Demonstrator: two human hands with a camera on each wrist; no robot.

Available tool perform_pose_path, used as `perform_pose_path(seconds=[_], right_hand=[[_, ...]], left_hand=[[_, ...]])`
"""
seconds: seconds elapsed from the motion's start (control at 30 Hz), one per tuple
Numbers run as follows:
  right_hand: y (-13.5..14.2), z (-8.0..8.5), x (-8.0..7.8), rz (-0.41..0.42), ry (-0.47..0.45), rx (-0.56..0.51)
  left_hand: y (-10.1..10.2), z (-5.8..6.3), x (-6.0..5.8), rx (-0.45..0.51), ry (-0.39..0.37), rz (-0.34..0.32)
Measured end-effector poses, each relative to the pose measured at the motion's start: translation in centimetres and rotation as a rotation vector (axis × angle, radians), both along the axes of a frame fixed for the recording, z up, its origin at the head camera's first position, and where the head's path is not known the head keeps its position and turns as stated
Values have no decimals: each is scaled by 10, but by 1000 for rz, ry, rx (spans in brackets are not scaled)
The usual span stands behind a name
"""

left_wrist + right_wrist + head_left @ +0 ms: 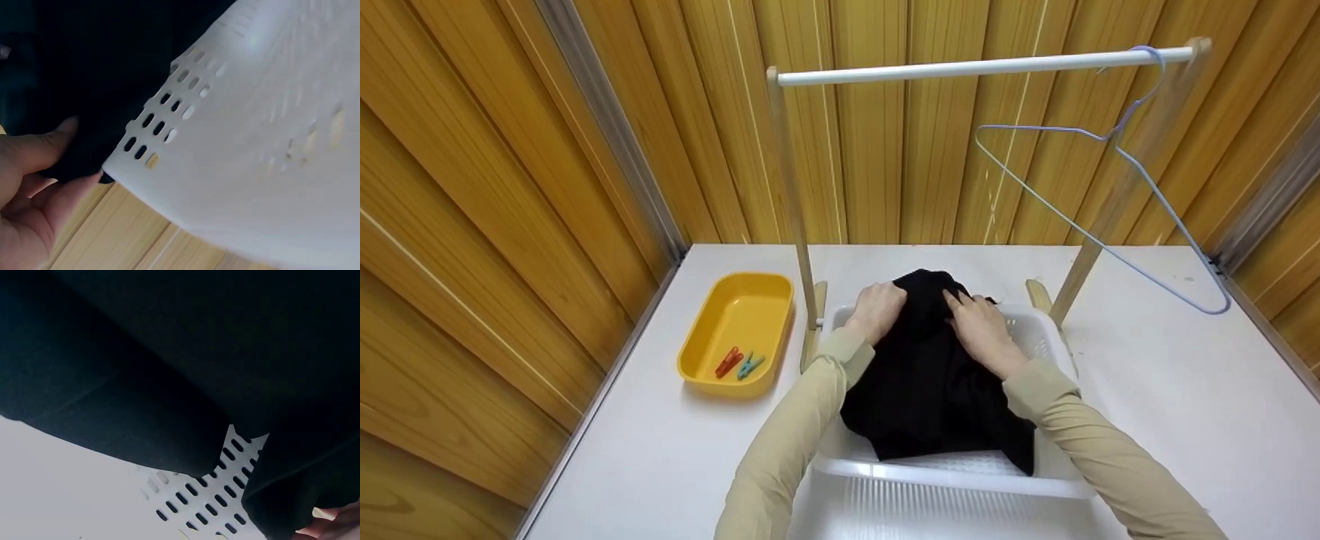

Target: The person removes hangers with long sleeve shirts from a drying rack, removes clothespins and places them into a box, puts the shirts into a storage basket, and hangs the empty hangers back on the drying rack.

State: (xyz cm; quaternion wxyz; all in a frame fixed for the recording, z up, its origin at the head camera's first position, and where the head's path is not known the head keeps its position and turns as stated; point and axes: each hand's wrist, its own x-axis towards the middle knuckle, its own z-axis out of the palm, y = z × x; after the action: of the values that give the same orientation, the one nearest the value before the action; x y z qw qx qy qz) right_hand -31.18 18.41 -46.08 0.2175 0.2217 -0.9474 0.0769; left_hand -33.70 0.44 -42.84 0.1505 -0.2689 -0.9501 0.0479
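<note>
A black garment [934, 382] lies bunched in a white plastic basket [960, 474], its far part raised in a mound between the hands. Its exact kind is hidden by the folds. My left hand [879, 309] grips the garment's upper left side; in the left wrist view, thumb and fingers pinch the black cloth [107, 73] beside the basket's perforated wall [197, 129]. On the upper right side, my right hand [982, 330] holds the cloth, fingers spread over its folds. In the right wrist view only a few fingers [334, 527] show at the lower right corner, partly behind the cloth.
Left of the basket stands a yellow tray [742, 311] with a red clothespin [728, 363] and a blue-green clothespin [750, 365]. Over the basket rises a wooden rack with a white rail [960, 70]. A purple-blue wire hanger [1155, 184] hangs at the rail's right end.
</note>
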Motion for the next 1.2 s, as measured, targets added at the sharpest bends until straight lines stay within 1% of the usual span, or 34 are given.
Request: perform_pose_path(seconds=[0.13, 0.23, 0.37, 0.4, 0.5, 0.6, 0.63, 0.7, 0.77, 0.9, 1.0, 1.07, 1.2], right_hand=[[2, -1, -1, 10, 30, 0], [4, 0, -3, 27, 46, -27], [8, 4, -5, 84, 70, -132], [9, 3, -7, 101, 97, -158], [11, 6, -9, 156, 127, -248], [10, 11, -10, 197, 166, -321], [10, 15, -8, 205, 154, -346], [8, 20, -6, 212, 168, -382], [8, 26, -5, 215, 160, -420], [9, 33, -2, 238, 143, -528], [9, 39, 2, 226, 108, -617], [8, 45, 5, 201, 78, -672], [8, 57, 12, 157, 36, -754]], left_hand=[[1, 3, 1, -12, 24, -24], [0, 4, 0, -19, 34, -27], [-2, 6, -1, -9, 47, -23], [-2, 7, -1, -5, 52, -24], [-5, 9, 0, 21, 59, -32], [-9, 13, 0, 82, 65, -56], [-10, 15, 1, 110, 67, -67], [-11, 21, 1, 164, 70, -88], [-11, 28, 3, 217, 63, -106], [-7, 39, 7, 288, 51, -140], [-6, 46, 11, 333, 41, -177], [-5, 50, 13, 372, 29, -206], [-6, 59, 20, 475, -3, -278]])
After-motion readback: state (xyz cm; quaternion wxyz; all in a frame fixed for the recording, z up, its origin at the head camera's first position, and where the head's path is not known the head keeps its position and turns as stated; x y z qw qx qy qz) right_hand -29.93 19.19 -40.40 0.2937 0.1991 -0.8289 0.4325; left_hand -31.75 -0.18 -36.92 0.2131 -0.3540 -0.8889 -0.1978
